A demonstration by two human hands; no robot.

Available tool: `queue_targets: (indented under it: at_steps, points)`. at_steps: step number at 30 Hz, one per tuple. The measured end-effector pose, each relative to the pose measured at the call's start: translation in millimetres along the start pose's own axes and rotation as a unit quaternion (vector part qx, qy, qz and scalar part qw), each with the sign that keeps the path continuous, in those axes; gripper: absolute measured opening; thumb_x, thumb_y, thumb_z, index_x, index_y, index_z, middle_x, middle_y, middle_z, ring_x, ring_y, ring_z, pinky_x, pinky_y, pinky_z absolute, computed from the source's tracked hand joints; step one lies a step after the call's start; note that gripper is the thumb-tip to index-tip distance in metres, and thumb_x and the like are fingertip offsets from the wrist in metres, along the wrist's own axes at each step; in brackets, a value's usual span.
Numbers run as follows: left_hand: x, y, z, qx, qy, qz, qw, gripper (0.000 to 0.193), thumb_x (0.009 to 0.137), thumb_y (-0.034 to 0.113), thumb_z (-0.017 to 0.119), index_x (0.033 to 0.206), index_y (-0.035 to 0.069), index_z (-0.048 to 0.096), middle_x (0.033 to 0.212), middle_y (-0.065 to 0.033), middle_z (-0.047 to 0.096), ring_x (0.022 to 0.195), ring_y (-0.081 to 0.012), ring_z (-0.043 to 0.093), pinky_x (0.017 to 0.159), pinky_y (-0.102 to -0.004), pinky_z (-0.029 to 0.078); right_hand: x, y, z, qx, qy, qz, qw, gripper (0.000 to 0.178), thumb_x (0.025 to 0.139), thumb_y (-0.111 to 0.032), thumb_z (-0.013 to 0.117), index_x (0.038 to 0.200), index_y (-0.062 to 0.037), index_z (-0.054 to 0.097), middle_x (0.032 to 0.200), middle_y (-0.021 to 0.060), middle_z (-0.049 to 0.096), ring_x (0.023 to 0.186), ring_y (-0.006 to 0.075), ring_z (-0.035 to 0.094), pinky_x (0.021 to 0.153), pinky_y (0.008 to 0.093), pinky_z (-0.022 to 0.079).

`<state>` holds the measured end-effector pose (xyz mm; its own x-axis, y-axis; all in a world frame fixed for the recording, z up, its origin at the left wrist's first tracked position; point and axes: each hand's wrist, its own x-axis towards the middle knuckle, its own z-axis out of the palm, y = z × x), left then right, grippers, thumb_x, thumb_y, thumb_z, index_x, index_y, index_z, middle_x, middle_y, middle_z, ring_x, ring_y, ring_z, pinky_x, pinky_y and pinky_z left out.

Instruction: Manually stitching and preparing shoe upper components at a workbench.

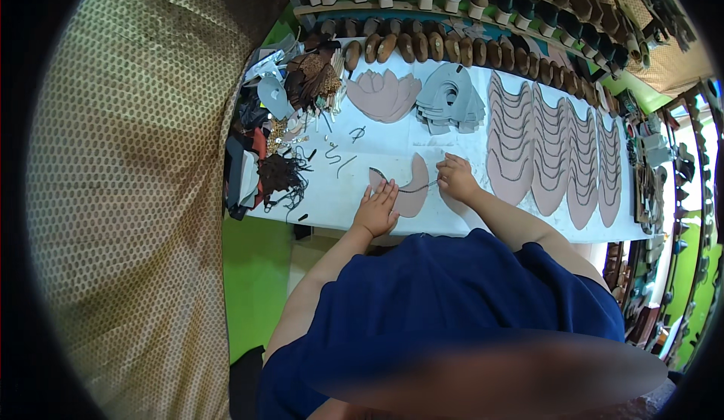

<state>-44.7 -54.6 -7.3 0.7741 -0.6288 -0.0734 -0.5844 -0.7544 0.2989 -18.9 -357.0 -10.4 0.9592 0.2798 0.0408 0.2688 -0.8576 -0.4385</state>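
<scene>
**Hands on a cut leather piece at the white table**

A pinkish-tan curved leather piece (413,188) lies flat near the front edge of the white table (332,201), just before the person. The left hand (377,210) rests on its left part, fingers spread flat, its grip open and pressing rather than clasping. The right hand (455,177) sits at the piece's right end with fingers curled, its grip closed on a thin dark tool (419,188) that reaches across the piece (too small to tell what kind). Behind lie a fan of similar tan pieces (385,94) and a heap of grey cut pieces (451,99); to the right, rows of overlapped tan shapes (554,148). Dark scraps and cords (283,171) crowd the table's left end. Shoe lasts (452,47) line the back.
</scene>
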Motion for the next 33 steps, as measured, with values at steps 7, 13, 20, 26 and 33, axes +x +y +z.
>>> queue_targets:
  at_steps: [7, 13, 20, 26, 33]
  points:
    - [1, 1, -5, 0.003, -0.004, 0.0, 1.0, 0.07, 0.091, 0.038, 0.052, 0.152, 0.011, 0.033, 0.161, -0.0081, 0.028, 0.148, -0.0263, 0.028, 0.119, -0.0543, 0.016, 1, 8, 1, 0.024, 0.011, 0.005, 1.0, 0.01, 0.074, -0.016, 0.068, 0.082, -0.0106, 0.071, 0.129, 0.0071, 0.062, 0.137, 0.0376, 0.041, 0.11, 0.0502, 0.035]
    - [0, 1, -1, 0.015, 0.008, 0.001, 1.0, 0.073, 0.089, 0.039, 0.055, 0.152, 0.011, 0.033, 0.16, -0.0074, 0.03, 0.147, -0.0258, 0.029, 0.118, -0.0589, 0.014, 12, 5, -2, 0.017, 0.002, 0.033, 0.999, 0.011, 0.074, -0.019, 0.068, 0.08, -0.0102, 0.071, 0.136, 0.0114, 0.058, 0.14, 0.0409, 0.035, 0.113, 0.0513, 0.03]
    - [2, 3, -2, 0.023, 0.002, -0.011, 1.0, 0.075, 0.088, 0.04, 0.056, 0.152, 0.012, 0.033, 0.161, -0.008, 0.028, 0.148, -0.0268, 0.027, 0.116, -0.063, 0.01, 22, 2, 5, -0.019, -0.025, 0.099, 0.995, 0.01, 0.075, -0.02, 0.068, 0.078, -0.0121, 0.071, 0.145, 0.0107, 0.051, 0.143, 0.0389, 0.03, 0.112, 0.0565, 0.025]
    - [2, 5, -3, 0.038, -0.02, -0.026, 0.999, 0.076, 0.088, 0.041, 0.056, 0.153, 0.012, 0.03, 0.163, -0.0087, 0.023, 0.15, -0.0278, 0.022, 0.116, -0.0647, 0.008, 19, 3, 9, 0.019, 0.006, 0.092, 0.996, 0.008, 0.074, -0.018, 0.068, 0.073, -0.0103, 0.066, 0.145, 0.0109, 0.051, 0.141, 0.0361, 0.035, 0.113, 0.0576, 0.024]
    - [2, 4, -1, -0.006, 0.031, -0.076, 0.997, 0.075, 0.089, 0.044, 0.055, 0.153, 0.014, 0.032, 0.163, -0.0082, 0.021, 0.15, -0.0284, 0.021, 0.115, -0.0665, 0.008, -1, -2, 11, 0.015, 0.079, 0.022, 0.997, 0.013, 0.081, -0.018, 0.063, 0.09, -0.0089, 0.063, 0.143, 0.0131, 0.051, 0.139, 0.0343, 0.039, 0.115, 0.0592, 0.022]
